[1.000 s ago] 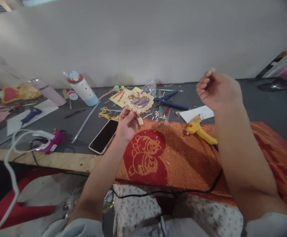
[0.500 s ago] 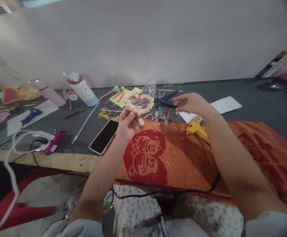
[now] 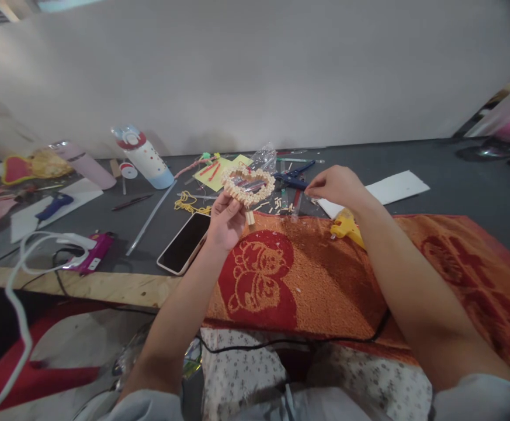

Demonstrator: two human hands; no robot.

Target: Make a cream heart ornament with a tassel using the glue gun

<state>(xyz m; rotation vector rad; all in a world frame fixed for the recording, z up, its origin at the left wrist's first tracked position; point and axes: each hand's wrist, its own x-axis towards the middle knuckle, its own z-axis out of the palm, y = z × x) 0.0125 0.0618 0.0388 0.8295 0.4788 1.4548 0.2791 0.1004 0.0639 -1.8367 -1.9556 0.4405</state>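
My left hand grips a heart-shaped ring made of many short pale sticks, holding it up by its lower left side. A short pale block-like stem sticks out below the ring. My right hand has its fingertips pinched together beside the handle of the blue-handled pliers; whatever may be between them is too small to make out. Small cut stick pieces lie scattered behind the towel, between my hands. Under my right forearm, a yellow hot glue gun rests on the orange towel.
A phone and yellow cord lie left of my left hand. Two bottles, one white and blue, stand farther left. A blue glue gun and a purple power strip are there too. White card lies right.
My right hand's fingers have closed from spread to a pinch, moving slightly left and down. My left hand holds the heart-shaped ring in nearly the same place.
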